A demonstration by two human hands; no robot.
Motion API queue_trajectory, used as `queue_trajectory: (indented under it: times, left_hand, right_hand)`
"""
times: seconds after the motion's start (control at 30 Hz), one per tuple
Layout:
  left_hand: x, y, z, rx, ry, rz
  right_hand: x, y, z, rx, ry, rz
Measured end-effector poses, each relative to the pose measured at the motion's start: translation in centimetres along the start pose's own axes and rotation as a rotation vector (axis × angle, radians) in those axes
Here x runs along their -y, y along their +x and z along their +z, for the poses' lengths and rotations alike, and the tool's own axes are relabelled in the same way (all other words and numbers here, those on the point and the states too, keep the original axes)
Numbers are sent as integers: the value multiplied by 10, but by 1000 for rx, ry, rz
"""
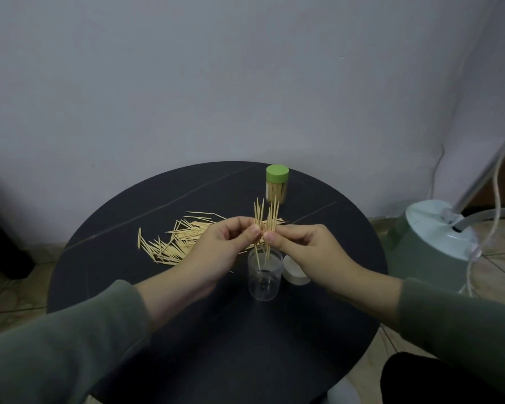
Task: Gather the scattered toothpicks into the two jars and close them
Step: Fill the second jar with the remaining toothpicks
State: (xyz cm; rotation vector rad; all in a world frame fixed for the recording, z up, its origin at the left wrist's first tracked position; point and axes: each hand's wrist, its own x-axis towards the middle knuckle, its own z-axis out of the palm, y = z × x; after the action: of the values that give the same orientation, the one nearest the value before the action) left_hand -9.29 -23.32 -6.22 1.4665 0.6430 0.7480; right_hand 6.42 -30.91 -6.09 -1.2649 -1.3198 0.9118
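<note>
A bundle of toothpicks (pixel 266 220) stands upright between my two hands, its lower tips reaching into an open clear jar (pixel 264 282). My left hand (pixel 216 252) and my right hand (pixel 306 252) both pinch the bundle just above the jar's mouth. A white lid (pixel 295 272) lies on the table right of the clear jar, partly behind my right hand. A pile of loose toothpicks (pixel 172 243) is scattered on the table's left half. At the back stands a second jar (pixel 277 186) full of toothpicks, closed with a green lid.
All of this sits on a round dark table (pixel 216 345) against a pale wall. A pale green base with a pole and white cables (pixel 440 237) stands on the tiled floor to the right. A dark object (pixel 3 243) is at the left edge.
</note>
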Motion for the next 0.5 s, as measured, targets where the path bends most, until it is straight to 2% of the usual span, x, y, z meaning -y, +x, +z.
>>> queue_trajectory:
  times: [0.37, 0.5]
  left_hand:
    - [22, -8, -5, -23, -71, 28]
    - [26, -10, -5, -4, -70, 5]
  right_hand:
    - [-13, 1, -2, 8, -346, 11]
    - [-12, 0, -6, 36, -400, -4]
